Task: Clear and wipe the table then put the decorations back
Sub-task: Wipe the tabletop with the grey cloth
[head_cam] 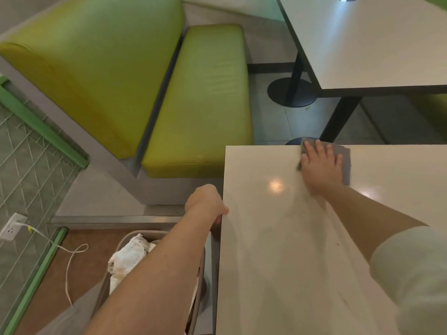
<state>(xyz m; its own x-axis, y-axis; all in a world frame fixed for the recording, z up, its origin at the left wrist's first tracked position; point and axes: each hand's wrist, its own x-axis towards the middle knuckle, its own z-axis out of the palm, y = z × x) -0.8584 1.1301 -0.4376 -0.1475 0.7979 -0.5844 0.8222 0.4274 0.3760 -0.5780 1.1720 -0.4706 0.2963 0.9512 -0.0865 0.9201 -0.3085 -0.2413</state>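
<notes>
A white wall socket with a white cable trailing over the brown floor sits at the far left, beside a green-framed wire-glass panel. Next comes the yellow-green padded vinyl bench with its tall backrest. Below it, just beside the left edge of the table, stands a grey bin holding crumpled white paper waste. The left hand grips that left edge of the glossy white rectangular table, fingers curled under the rim and thumb tip resting on top. Further right, the right hand lies flat with fingers spread, pressing a grey wiping cloth against the tabletop right at the far edge; the cloth sticks out beyond the fingers on both sides. A white sleeve covers the right upper arm. Beyond, a second white table stands on black pedestal legs.
</notes>
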